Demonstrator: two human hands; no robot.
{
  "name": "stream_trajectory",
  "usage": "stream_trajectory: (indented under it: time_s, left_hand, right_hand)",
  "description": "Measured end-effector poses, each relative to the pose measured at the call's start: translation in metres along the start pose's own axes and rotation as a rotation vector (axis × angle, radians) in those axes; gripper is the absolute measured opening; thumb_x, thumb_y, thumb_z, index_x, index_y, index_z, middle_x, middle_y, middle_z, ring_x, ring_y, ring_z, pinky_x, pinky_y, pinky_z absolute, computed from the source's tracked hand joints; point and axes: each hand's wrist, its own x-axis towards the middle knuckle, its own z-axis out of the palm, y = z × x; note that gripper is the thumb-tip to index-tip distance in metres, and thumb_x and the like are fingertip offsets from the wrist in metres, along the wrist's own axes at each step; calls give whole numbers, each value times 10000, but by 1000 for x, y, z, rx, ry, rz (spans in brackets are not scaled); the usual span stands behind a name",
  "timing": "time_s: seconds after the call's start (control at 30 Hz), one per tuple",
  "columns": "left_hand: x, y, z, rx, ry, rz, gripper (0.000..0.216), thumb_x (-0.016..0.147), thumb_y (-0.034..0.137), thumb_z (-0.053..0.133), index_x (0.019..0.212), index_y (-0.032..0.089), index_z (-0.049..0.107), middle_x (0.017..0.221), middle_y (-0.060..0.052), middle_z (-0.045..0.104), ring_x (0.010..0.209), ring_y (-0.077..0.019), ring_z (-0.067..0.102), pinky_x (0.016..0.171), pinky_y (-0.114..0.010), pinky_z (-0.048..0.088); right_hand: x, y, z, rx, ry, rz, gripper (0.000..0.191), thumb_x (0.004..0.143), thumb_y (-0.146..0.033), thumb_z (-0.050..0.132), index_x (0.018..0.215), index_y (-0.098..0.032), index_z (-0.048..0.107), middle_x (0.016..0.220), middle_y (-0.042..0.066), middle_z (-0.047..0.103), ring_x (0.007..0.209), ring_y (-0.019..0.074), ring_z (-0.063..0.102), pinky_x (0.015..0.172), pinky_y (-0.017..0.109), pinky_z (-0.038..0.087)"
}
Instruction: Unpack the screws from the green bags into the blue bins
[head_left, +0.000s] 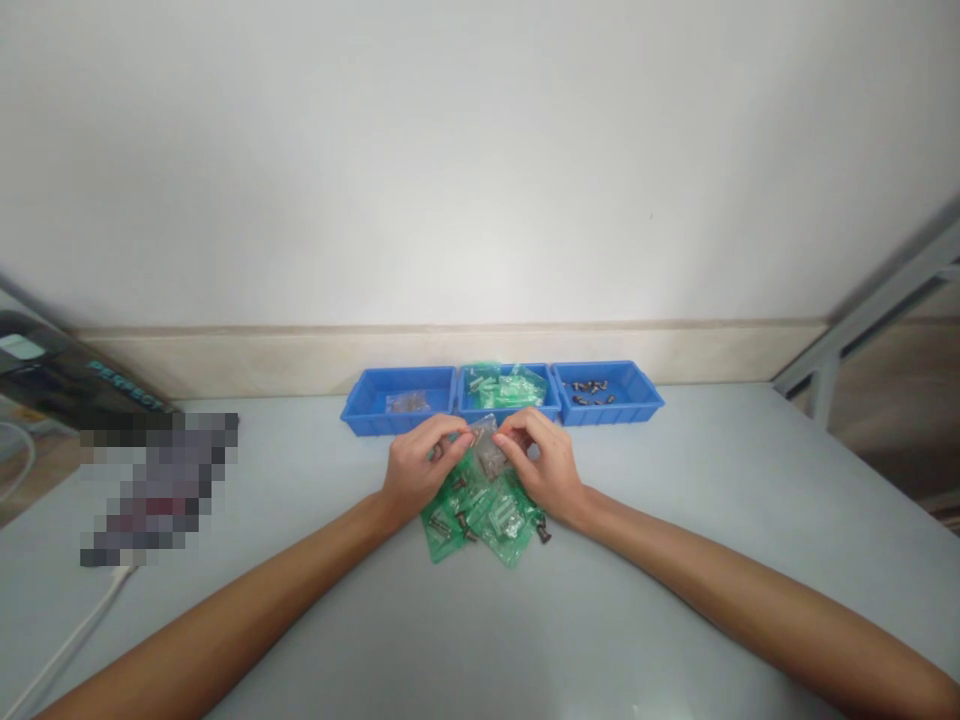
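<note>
Between my two hands is a small clear plastic bag (491, 455) with small parts inside, too fine to name. My left hand (426, 458) pinches its left upper edge with thumb and forefinger. On the other side my right hand (541, 462) pinches the right upper edge. Below the hands lies a pile of green plastic bags (506, 525) with small parts in them. Loose dark screws (544, 530) rest on and beside the pile. Whether the clear bag's mouth is open I cannot tell.
Three blue trays stand in a row by the wall: the left tray (360, 400) holds a clear packet (409, 402), the middle one green bags (510, 385), the right one several metal pieces (592, 390). A blurred-out object (161, 490) with a white cable (75, 640) lies at left.
</note>
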Motion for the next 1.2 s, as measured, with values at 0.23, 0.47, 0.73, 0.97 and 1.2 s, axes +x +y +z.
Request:
stream_trajectory:
  time_s: [0.23,0.47,0.73,0.97,1.2]
  left_hand:
    - [-3,0,1,30,-27,97,253,947,323,501,819,162,649,702,10,697,492,-68,559,504,-169,432]
    - [0,-1,2,3,-97,169,230,942,338,524,911,143,643,683,15,663,463,-55,517,492,-161,422]
    - [1,1,2,11,-87,163,249,948,326,510,841,151,649,635,18,639,480,-66,526,500,-168,422]
    - [2,1,1,14,-53,162,292,950,338,512,783,152,663,688,-8,717,592,-94,648,573,-169,478]
    - [1,-2,1,35,-53,142,380,954,395,483,726,164,681,643,3,721,542,-93,647,543,-172,478]
  right_hand:
    - [0,0,0,94,-101,-44,147,933,-288,553,858,-186,627,800,36,603,722,152,557,636,265,460]
    - [0,3,1,113,-34,-26,153,931,-259,562,808,-186,615,779,31,607,720,154,561,638,271,451]
    - [-1,1,0,133,-60,-13,123,918,-262,576,853,-188,649,776,35,623,691,153,566,611,272,455]
    - [-1,1,0,149,-56,17,146,921,-281,571,846,-190,657,776,37,630,683,153,565,610,272,454]
    - [0,1,0,120,-96,-24,227,953,-317,507,817,-187,633,740,27,588,691,160,545,644,285,441]
